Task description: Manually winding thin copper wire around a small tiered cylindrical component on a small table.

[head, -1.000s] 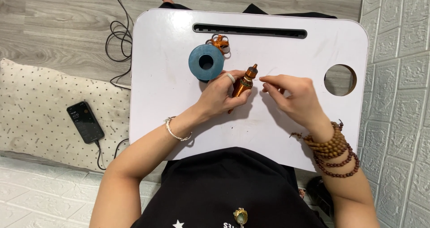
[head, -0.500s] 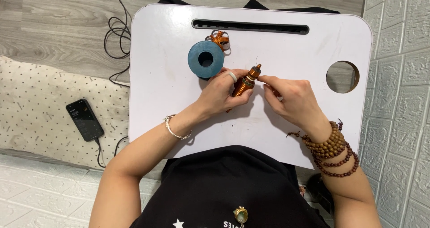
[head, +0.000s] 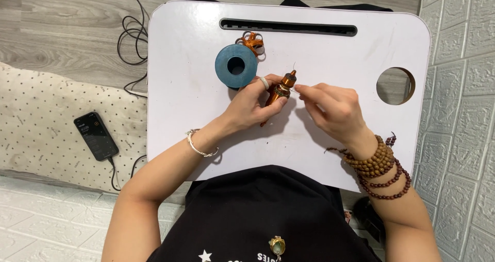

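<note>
My left hand [head: 253, 105] grips a small copper-coloured winding, a rotor-like part [head: 281, 90], over the middle of the white lap table [head: 191, 76]. My right hand [head: 332, 109] pinches a thin wire right beside the tip of that part, fingers closed on it. A blue spool [head: 236, 65] stands just behind my left hand, touching or nearly touching it. A loose tangle of copper wire [head: 252, 40] lies behind the spool. A ring and a bracelet are on my left hand, wooden bead bracelets on my right wrist.
The table has a long slot [head: 289, 27] along its far edge and a round hole [head: 395, 86] at the right. A black phone [head: 96, 136] on a cable lies on a dotted cushion [head: 46, 123] to the left. Cables [head: 131, 35] coil on the wooden floor.
Both hands stay on the copper part with only slight finger shifts. The view has tilted a little.
</note>
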